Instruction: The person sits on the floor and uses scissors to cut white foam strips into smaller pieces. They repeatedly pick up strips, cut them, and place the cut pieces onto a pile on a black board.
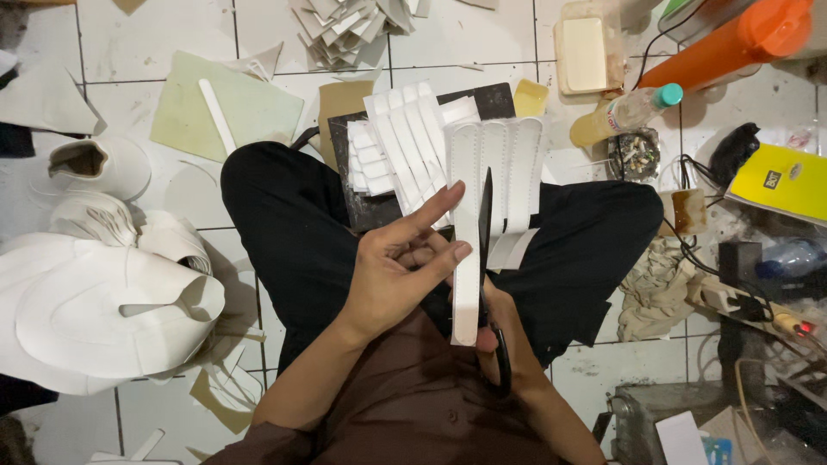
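I sit cross-legged on a tiled floor. My left hand (pixel 398 267) pinches a long white strip (pixel 466 258) between thumb and fingers and holds it upright over my lap. My right hand (pixel 504 340), mostly hidden behind the strip, grips black scissors (pixel 487 258) whose blades run up along the strip's right edge. Several more white strips (pixel 508 159) fan out above on a dark board (pixel 362 198) resting on my knees.
Piles of white cut sheet (pixel 95 301) lie at my left, paper scraps (pixel 345 30) at the top. An orange bottle (pixel 724 52), a small capped bottle (pixel 624 112), a yellow booklet (pixel 784 181), cables and a power strip (pixel 741 301) crowd the right.
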